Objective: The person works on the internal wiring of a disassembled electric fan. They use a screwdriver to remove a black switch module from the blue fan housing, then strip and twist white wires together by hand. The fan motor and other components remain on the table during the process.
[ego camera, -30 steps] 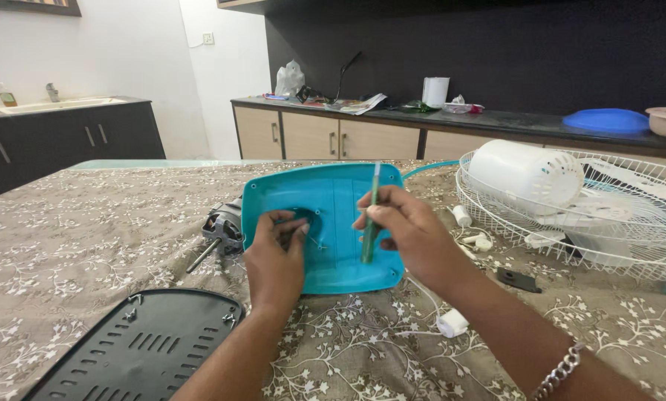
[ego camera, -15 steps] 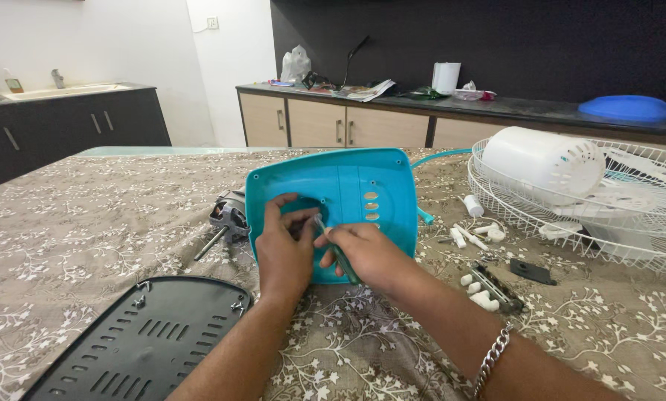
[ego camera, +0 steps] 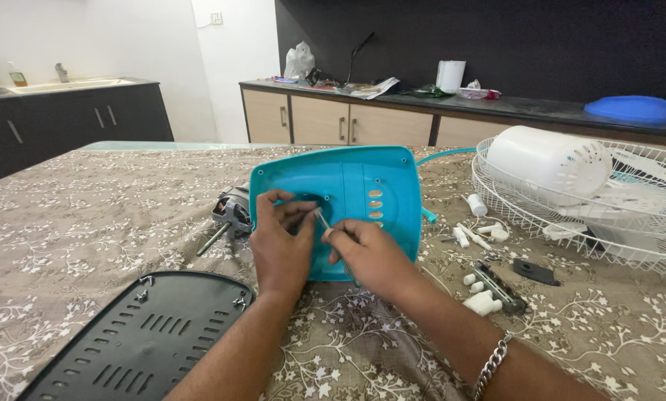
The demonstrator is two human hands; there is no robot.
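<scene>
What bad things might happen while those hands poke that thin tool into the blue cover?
The thin tool could slip and jab the left hand, since its fingers sit right beside the tip. The teal cover stands tilted, steadied only by the hands, so it might tip. The small white parts lie loose on the tablecloth and could get knocked off.

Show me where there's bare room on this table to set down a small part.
The widest free patch of tablecloth is far left, beyond the motor and behind the black vented plate. The near strip right of the right hand is bare too. It is crowded between the teal cover and wire fan guard, where small white parts lie.
</scene>
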